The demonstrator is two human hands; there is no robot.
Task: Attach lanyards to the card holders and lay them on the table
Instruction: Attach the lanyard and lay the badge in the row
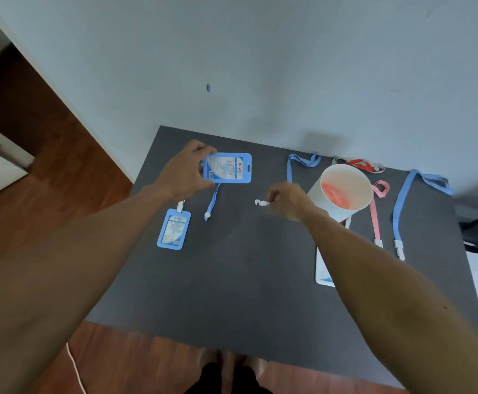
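Note:
My left hand (185, 173) grips a blue card holder (228, 168) by its left end and holds it sideways above the dark table (232, 280), its slot pointing right. My right hand (287, 201) pinches a white lanyard clip (262, 203) a little to the right of and below the holder; the two are apart. The strap of this lanyard is hidden behind my hand. A second blue card holder (174, 228) lies flat at the left with a white clip on its top. A short blue strap end (212, 203) with a white bead lies beside it.
A white paper cup (345, 191) with pink contents stands right of my right hand, on a white box (324, 268). A pink lanyard (375, 211), a long blue lanyard (399, 211), a red one (361, 165) and another blue one (300, 163) lie at the back right. A wall runs behind the table.

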